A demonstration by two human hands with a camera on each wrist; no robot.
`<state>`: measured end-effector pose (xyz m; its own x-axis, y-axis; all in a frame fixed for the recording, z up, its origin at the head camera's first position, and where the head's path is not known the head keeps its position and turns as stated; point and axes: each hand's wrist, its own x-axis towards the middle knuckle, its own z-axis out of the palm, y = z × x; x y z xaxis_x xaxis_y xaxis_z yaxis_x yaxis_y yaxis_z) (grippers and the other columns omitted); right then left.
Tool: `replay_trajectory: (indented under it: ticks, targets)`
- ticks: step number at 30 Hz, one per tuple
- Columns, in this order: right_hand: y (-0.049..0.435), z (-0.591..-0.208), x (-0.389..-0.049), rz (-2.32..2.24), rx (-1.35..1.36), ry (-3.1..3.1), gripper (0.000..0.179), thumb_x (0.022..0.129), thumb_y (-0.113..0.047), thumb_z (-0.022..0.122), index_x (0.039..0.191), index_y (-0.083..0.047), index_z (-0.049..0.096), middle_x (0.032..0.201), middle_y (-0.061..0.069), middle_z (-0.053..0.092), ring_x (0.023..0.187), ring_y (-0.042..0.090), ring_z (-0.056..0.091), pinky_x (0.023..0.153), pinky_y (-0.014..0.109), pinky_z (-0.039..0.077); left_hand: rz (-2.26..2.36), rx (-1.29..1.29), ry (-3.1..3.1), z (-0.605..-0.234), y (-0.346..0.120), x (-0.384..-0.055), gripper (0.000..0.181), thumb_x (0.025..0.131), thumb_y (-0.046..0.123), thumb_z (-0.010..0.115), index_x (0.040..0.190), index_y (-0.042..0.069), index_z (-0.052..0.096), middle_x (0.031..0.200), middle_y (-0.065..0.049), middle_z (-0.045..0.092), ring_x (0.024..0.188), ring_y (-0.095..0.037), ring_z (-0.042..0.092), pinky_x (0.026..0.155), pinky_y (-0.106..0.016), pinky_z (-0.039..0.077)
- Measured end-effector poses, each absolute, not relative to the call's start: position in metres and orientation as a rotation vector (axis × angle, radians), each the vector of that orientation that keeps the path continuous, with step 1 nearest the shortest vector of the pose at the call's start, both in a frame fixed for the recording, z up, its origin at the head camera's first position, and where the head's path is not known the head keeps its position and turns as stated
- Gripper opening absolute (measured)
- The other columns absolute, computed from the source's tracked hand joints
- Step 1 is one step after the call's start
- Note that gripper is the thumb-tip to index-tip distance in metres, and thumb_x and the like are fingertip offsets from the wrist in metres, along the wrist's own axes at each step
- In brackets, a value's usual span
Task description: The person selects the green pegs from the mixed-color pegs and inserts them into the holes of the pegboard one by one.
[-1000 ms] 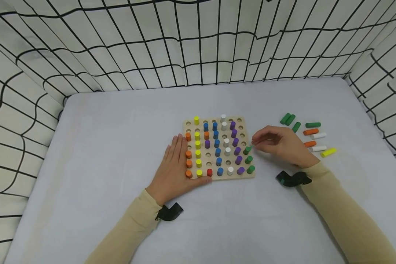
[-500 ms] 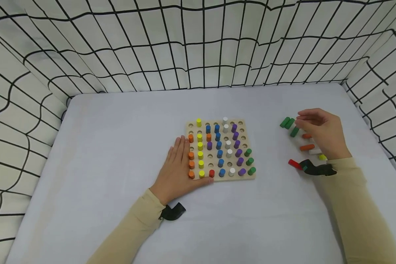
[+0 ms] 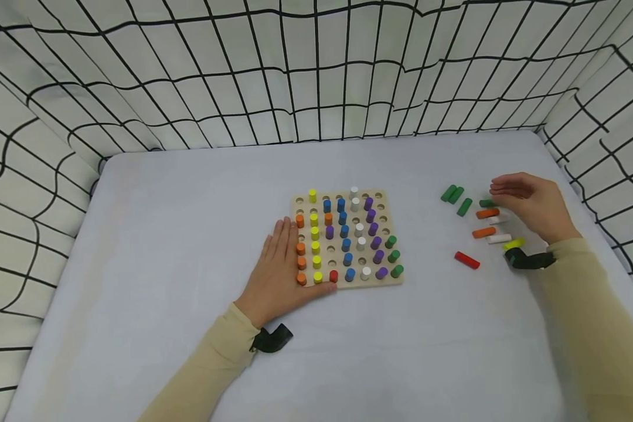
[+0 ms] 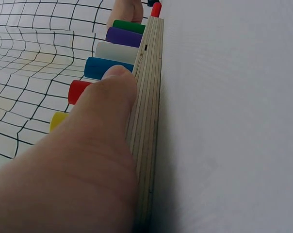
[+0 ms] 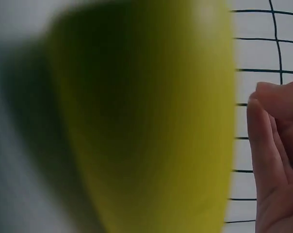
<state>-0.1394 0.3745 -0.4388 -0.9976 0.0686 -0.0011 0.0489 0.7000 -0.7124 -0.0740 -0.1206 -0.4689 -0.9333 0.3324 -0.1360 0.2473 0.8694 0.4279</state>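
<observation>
My left hand point(image 3: 274, 272) lies flat along the left side of a wooden pegboard point(image 3: 357, 283), its thumb against the front edge. In the left wrist view the thumb point(image 4: 95, 111) touches that layered edge point(image 4: 149, 97), beside a blue peg point(image 4: 100, 68). Colored pegs stand upright in many holes; several holes are bare. My right hand point(image 3: 533, 202) hovers over loose pegs at the right, nearest a green peg point(image 3: 486, 203) partly hidden by its fingers. The right wrist view shows thumb and fingers point(image 5: 265, 131) close together, with no peg visible between them.
A red peg point(image 3: 466, 259) lies apart, closer to the board. Several green pegs point(image 3: 465, 207), orange pegs point(image 3: 484, 232) and white pegs point(image 3: 498, 238) lie nearby. A yellow peg point(image 3: 513, 244) sits by the right wrist. Black wire grid point(image 3: 316, 76) stands behind the white table point(image 3: 190, 205).
My right hand has moved from beside the board's right edge to the loose pegs, then slightly further right. The red peg by the wrist is now uncovered. My left hand stays put.
</observation>
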Motion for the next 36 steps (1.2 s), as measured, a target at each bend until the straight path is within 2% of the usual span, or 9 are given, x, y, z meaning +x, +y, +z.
replay_trajectory:
  ticks: [3,8,11,17,23,27,30,36]
  targets:
    - [0.380,-0.438,-0.147,1.146,-0.076,-2.979,0.043,0.101,-0.033,0.068,0.137,-0.010,0.062,0.114,-0.022,0.067,0.097,-0.019,0.059,0.081,-0.004,0.045,0.615,0.438,2.839,-0.469,-0.122,-0.075,0.136,0.077,0.086,0.063,0.166,0.008,-0.003,0.177,-0.009,-0.005,0.166,-0.027,-0.007,0.136,-0.050,0.006]
    - [0.385,-0.436,-0.158,1.037,-0.061,-3.134,0.042,0.101,-0.032,0.067,0.138,-0.014,0.061,0.131,0.003,0.068,0.095,-0.019,0.055,0.078,-0.002,0.045,0.628,0.439,2.842,-0.468,-0.122,-0.074,0.136,0.077,0.085,0.065,0.166,0.007,-0.003,0.177,-0.010,-0.004,0.166,-0.028,-0.005,0.136,-0.051,0.006]
    - [0.385,-0.435,-0.161,0.958,-0.058,-3.208,0.042,0.101,-0.032,0.067,0.139,-0.015,0.062,0.138,0.015,0.065,0.100,-0.009,0.057,0.076,0.000,0.044,0.625,0.435,2.839,-0.468,-0.123,-0.073,0.136,0.077,0.084,0.065,0.166,0.007,-0.003,0.177,-0.010,-0.004,0.166,-0.029,-0.005,0.136,-0.051,0.006]
    - [0.384,-0.430,-0.167,0.832,-0.041,-3.297,0.040,0.100,-0.031,0.068,0.137,-0.014,0.063,0.135,0.018,0.067,0.117,0.026,0.059,0.077,0.007,0.042,0.620,0.426,2.834,-0.469,-0.123,-0.072,0.136,0.077,0.085,0.064,0.166,0.009,-0.004,0.177,-0.008,-0.005,0.166,-0.027,-0.006,0.136,-0.050,0.006]
    - [0.384,-0.426,-0.169,0.788,0.004,-3.347,0.038,0.100,-0.021,0.067,0.136,-0.011,0.064,0.129,0.020,0.068,0.116,0.030,0.059,0.085,0.022,0.045,0.628,0.446,2.835,-0.469,-0.121,-0.072,0.136,0.077,0.085,0.064,0.166,0.007,-0.002,0.177,-0.011,-0.003,0.166,-0.029,-0.004,0.136,-0.051,0.007]
    - [0.382,-0.425,-0.169,0.764,0.013,-3.346,0.041,0.100,-0.025,0.069,0.137,-0.010,0.064,0.130,0.022,0.068,0.117,0.033,0.059,0.087,0.028,0.047,0.622,0.455,2.836,-0.470,-0.121,-0.072,0.136,0.077,0.085,0.064,0.166,0.006,-0.002,0.177,-0.011,-0.003,0.166,-0.030,-0.004,0.136,-0.052,0.006]
    - [0.378,-0.423,-0.168,0.768,0.010,-3.343,0.045,0.100,-0.031,0.069,0.139,-0.011,0.064,0.133,0.022,0.067,0.120,0.034,0.059,0.087,0.025,0.046,0.617,0.454,2.839,-0.470,-0.121,-0.072,0.136,0.077,0.085,0.064,0.166,0.006,-0.002,0.177,-0.011,-0.003,0.166,-0.030,-0.004,0.136,-0.051,0.006]
    - [0.363,-0.416,-0.163,0.800,0.051,-3.316,0.042,0.100,-0.036,0.068,0.136,-0.015,0.068,0.133,0.018,0.070,0.115,0.025,0.062,0.077,0.005,0.042,0.598,0.449,2.841,-0.470,-0.121,-0.074,0.136,0.077,0.086,0.063,0.166,0.007,-0.003,0.177,-0.011,-0.004,0.166,-0.029,-0.005,0.136,-0.051,0.006]
